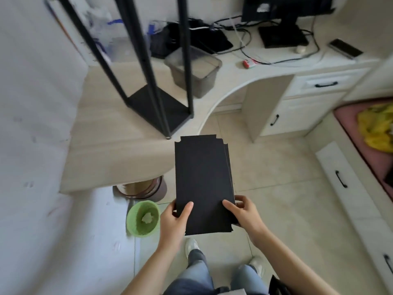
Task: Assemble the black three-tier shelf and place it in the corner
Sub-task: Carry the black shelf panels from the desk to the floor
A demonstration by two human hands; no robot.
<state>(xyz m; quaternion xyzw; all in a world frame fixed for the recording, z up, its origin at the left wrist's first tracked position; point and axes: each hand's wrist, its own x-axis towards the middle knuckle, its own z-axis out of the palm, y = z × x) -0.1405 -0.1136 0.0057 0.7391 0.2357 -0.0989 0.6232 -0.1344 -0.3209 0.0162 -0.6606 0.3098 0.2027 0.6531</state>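
Your left hand (174, 220) and right hand (244, 213) each pinch the near end of a small stack of black shelf boards (202, 177), thumbs pressed on top, holding it flat above the tiled floor in front of you. Beyond it, the black shelf frame (186, 60) stands upright on the pale desk (110, 150), its bottom board (157, 107) already seated between the legs. The job looks roughly a third done: the boards you hold seem to be the remaining tiers, unfitted, and the shelf has not reached its corner
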